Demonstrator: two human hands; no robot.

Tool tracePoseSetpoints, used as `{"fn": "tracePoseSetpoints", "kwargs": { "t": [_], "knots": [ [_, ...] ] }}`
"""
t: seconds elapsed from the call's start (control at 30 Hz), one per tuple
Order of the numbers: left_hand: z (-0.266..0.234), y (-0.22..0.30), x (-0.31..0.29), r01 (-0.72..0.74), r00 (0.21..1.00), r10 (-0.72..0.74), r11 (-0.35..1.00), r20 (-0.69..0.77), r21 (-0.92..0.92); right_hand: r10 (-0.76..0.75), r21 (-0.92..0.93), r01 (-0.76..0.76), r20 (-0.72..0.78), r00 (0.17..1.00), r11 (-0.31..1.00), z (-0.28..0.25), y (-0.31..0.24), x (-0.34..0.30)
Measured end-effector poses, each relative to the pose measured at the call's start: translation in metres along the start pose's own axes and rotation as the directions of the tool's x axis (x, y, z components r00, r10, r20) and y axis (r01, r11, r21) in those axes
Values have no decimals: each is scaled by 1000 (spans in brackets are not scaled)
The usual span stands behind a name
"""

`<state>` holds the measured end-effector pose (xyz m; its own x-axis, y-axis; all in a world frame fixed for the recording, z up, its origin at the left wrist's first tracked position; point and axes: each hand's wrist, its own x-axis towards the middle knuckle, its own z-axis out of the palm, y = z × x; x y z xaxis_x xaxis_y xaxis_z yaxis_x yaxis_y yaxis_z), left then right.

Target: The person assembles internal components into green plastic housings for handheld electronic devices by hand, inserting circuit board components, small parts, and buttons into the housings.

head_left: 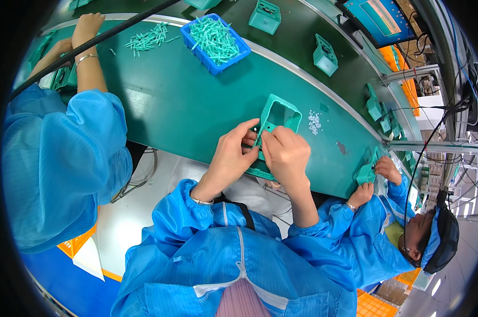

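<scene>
A teal-green plastic housing [267,112] with a large rectangular opening lies at the near edge of the green worktable, tilted a little. My left hand [232,150] grips its left side, thumb and fingers closed at the edge. A tiny white and dark part [255,129] shows by those fingertips. Over the middle of the housing, my right hand [287,156] is closed in a pinch pointing down into it. Whatever the right fingers hold is hidden behind the hand.
A blue bin [216,68] heaped with green plastic strips stands beyond, beside a loose pile of strips [148,39]. Small whitish pieces [314,122] lie right of the housing. Co-workers sit left and right. More green housings [264,17] rest on the dark conveyor [297,39] behind.
</scene>
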<state>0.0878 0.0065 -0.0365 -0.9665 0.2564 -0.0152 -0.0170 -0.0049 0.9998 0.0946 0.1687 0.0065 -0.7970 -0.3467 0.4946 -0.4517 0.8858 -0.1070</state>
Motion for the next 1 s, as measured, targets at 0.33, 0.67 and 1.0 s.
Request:
{"fn": "tracePoseSetpoints", "kwargs": {
  "t": [0.33, 0.67, 1.0],
  "knots": [
    [4, -6, 0, -42, 998, 42, 999, -44, 4, -344, -384, 443, 299, 890, 810, -8, -3, -3],
    [7, -2, 0, 4, 998, -5, 1000, -63, -16, 154, 309, -168, 71, 986, 936, -11, 24, -34],
    [8, -12, -1, 15, 997, -15, 1000, -76, 2, -71, -178, 88, 99, 993, 980, -9, 9, -33]
  ]
}}
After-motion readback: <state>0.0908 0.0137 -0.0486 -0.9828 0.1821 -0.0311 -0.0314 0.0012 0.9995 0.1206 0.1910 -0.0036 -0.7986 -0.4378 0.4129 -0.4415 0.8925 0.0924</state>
